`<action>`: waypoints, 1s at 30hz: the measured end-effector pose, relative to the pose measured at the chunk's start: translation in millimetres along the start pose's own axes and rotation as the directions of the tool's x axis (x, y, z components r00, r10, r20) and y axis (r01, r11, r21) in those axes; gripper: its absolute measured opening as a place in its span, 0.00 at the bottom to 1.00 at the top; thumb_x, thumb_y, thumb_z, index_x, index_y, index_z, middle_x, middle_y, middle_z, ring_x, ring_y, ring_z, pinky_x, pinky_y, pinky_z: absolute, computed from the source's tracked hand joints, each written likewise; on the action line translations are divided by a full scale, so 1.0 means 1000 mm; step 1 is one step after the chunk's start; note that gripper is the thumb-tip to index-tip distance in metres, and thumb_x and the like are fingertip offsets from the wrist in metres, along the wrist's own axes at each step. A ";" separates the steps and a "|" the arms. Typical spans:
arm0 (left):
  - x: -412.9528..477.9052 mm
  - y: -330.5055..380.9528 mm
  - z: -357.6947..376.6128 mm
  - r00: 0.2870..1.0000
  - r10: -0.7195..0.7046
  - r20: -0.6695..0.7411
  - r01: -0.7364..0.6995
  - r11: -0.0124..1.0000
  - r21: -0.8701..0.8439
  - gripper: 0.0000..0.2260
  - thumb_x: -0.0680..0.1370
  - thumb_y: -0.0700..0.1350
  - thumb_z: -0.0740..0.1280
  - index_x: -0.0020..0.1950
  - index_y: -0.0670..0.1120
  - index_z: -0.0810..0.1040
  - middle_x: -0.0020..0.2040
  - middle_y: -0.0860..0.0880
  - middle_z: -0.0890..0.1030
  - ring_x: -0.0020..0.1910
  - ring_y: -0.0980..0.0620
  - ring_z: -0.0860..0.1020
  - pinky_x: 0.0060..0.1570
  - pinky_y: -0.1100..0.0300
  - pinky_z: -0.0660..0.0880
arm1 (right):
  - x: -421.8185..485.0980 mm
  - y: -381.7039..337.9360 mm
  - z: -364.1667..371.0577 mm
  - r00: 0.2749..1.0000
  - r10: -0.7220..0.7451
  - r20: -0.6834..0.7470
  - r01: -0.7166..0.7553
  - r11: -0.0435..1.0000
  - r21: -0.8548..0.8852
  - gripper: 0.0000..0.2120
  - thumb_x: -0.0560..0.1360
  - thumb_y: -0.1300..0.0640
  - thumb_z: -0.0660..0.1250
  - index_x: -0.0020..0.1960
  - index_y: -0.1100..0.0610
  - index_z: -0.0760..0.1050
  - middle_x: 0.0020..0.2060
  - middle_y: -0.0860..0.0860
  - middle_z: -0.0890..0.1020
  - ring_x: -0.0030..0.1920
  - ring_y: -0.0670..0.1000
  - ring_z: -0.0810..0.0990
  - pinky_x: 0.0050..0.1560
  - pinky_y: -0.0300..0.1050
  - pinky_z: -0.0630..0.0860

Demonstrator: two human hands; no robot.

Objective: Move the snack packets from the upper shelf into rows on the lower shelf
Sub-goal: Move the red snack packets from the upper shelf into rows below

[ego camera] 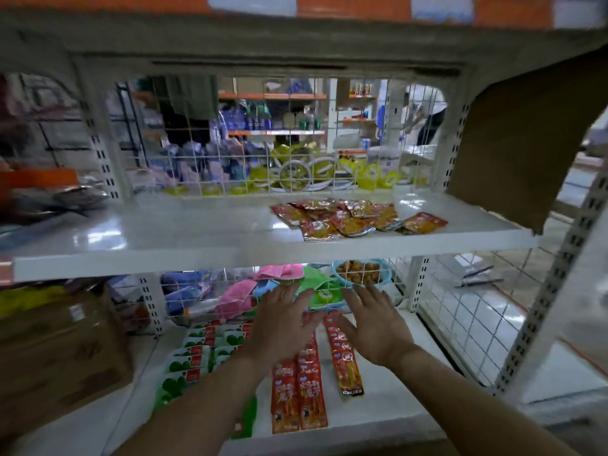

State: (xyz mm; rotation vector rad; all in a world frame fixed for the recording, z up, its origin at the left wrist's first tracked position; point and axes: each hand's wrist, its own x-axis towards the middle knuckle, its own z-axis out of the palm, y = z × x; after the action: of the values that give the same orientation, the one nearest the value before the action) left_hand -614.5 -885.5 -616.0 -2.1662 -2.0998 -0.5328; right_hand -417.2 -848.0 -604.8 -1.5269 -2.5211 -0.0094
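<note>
- Two bare forearms, entering from the bottom edge and reaching forward under the upper shelf (164, 232).
- Left hand (283, 320): palm down, fingers straight and spread, grasping nothing; covers the far end of the two left red packet rows (297, 399).
- Right hand (375, 327): palm down, fingers splayed, released; thumb beside the far end of the third red row (345, 363). Contact with the packets cannot be told.
- Lower shelf (394, 399): red rows run front to back; green-and-white packets (194, 353) in rows just left of them.
- Loose pile of red snack packets (355, 217): upper shelf, right half, well above both hands.
- Wire mesh back (230, 153), other goods behind it.
- Cardboard box (59, 350), left; cardboard flap (513, 143), upper right.
</note>
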 end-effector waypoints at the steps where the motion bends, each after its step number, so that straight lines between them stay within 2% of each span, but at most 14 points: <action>1: -0.005 0.003 -0.011 1.000 0.004 0.001 -0.004 1.000 -0.002 0.27 0.81 0.65 0.53 0.78 0.56 0.61 0.80 0.50 0.59 0.79 0.47 0.55 0.77 0.48 0.52 | -0.005 -0.004 -0.009 1.000 -0.001 -0.008 0.001 1.000 -0.013 0.45 0.71 0.28 0.30 0.80 0.49 0.53 0.79 0.53 0.58 0.79 0.57 0.53 0.78 0.56 0.52; 5: -0.024 0.012 -0.049 0.999 0.013 0.039 -0.013 1.000 0.006 0.29 0.81 0.66 0.51 0.80 0.57 0.57 0.81 0.52 0.54 0.80 0.47 0.51 0.77 0.45 0.52 | -0.022 -0.016 -0.042 0.999 -0.008 -0.044 0.007 1.000 -0.026 0.43 0.72 0.29 0.30 0.80 0.48 0.52 0.79 0.52 0.58 0.79 0.57 0.54 0.78 0.56 0.54; 7: -0.030 0.015 -0.064 1.000 0.026 0.012 -0.026 1.000 0.018 0.29 0.80 0.66 0.51 0.80 0.57 0.57 0.81 0.52 0.55 0.79 0.47 0.52 0.76 0.44 0.54 | -0.030 -0.024 -0.059 0.999 -0.009 -0.053 0.008 1.000 -0.011 0.40 0.74 0.29 0.35 0.81 0.48 0.51 0.80 0.52 0.56 0.79 0.57 0.52 0.78 0.55 0.51; 10: -0.036 0.022 -0.089 0.999 0.031 -0.031 -0.032 0.999 -0.015 0.27 0.81 0.64 0.54 0.78 0.57 0.59 0.80 0.53 0.57 0.79 0.49 0.54 0.76 0.45 0.57 | -0.040 -0.033 -0.088 0.994 -0.027 -0.104 0.025 1.000 -0.017 0.45 0.70 0.29 0.30 0.80 0.48 0.53 0.79 0.51 0.59 0.78 0.55 0.55 0.79 0.54 0.52; 12: -0.036 0.027 -0.106 0.997 0.049 -0.061 -0.049 0.999 -0.011 0.26 0.81 0.63 0.55 0.78 0.56 0.61 0.80 0.53 0.58 0.78 0.49 0.55 0.76 0.48 0.57 | -0.040 -0.034 -0.104 0.987 -0.046 -0.155 0.042 0.999 -0.032 0.46 0.70 0.28 0.29 0.79 0.49 0.55 0.77 0.52 0.62 0.77 0.56 0.58 0.78 0.56 0.54; 16: -0.023 0.033 -0.135 0.993 0.056 -0.105 -0.053 0.998 0.029 0.27 0.82 0.63 0.55 0.78 0.54 0.61 0.80 0.52 0.60 0.77 0.48 0.57 0.75 0.49 0.57 | -0.032 -0.034 -0.132 0.982 -0.044 -0.184 0.038 0.999 -0.034 0.43 0.73 0.28 0.34 0.80 0.50 0.54 0.78 0.55 0.61 0.78 0.58 0.57 0.77 0.57 0.55; 19: -0.006 0.035 -0.146 0.990 0.047 -0.132 -0.040 0.998 0.048 0.26 0.82 0.63 0.54 0.77 0.53 0.63 0.78 0.50 0.63 0.76 0.47 0.60 0.73 0.49 0.61 | -0.019 -0.034 -0.148 0.980 -0.039 -0.194 0.035 0.999 -0.022 0.34 0.80 0.33 0.43 0.80 0.50 0.54 0.78 0.55 0.59 0.78 0.59 0.56 0.78 0.58 0.53; 21: 0.007 0.036 -0.148 0.993 0.028 -0.111 -0.023 0.999 0.041 0.26 0.82 0.62 0.54 0.77 0.51 0.64 0.77 0.49 0.65 0.75 0.46 0.62 0.72 0.49 0.62 | -0.008 -0.032 -0.153 0.980 -0.024 -0.199 0.026 1.000 0.011 0.31 0.82 0.36 0.47 0.80 0.49 0.54 0.78 0.55 0.59 0.78 0.59 0.55 0.78 0.57 0.53; 24: 0.027 0.035 -0.142 0.999 -0.022 -0.042 0.023 0.999 0.026 0.26 0.83 0.61 0.53 0.75 0.48 0.67 0.74 0.46 0.69 0.72 0.43 0.66 0.70 0.49 0.65 | 0.007 -0.025 -0.149 0.984 -0.008 -0.181 0.014 1.000 0.028 0.30 0.82 0.37 0.48 0.79 0.49 0.54 0.78 0.54 0.59 0.78 0.58 0.56 0.77 0.56 0.55; 28: 0.055 0.033 -0.126 0.990 -0.139 0.022 0.139 0.990 -0.015 0.25 0.82 0.61 0.54 0.66 0.44 0.75 0.67 0.42 0.75 0.65 0.39 0.71 0.63 0.47 0.69 | 0.031 -0.011 -0.138 0.989 0.025 -0.149 -0.018 0.999 0.044 0.31 0.81 0.36 0.48 0.79 0.50 0.57 0.77 0.53 0.62 0.77 0.58 0.57 0.77 0.56 0.57; 30: 0.070 0.031 -0.121 0.981 -0.190 0.047 0.190 0.982 0.002 0.27 0.82 0.62 0.53 0.64 0.43 0.77 0.68 0.39 0.73 0.64 0.37 0.70 0.63 0.46 0.69 | 0.043 -0.006 -0.133 0.988 0.024 -0.153 -0.018 0.999 0.039 0.30 0.81 0.36 0.48 0.77 0.51 0.61 0.75 0.53 0.67 0.75 0.58 0.61 0.75 0.55 0.61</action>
State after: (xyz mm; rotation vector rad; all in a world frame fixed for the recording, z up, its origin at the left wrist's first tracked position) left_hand -607.6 -855.7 -475.9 -2.0103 -2.3471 -0.5044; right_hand -420.6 -827.4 -466.9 -1.4784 -2.3725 -0.0739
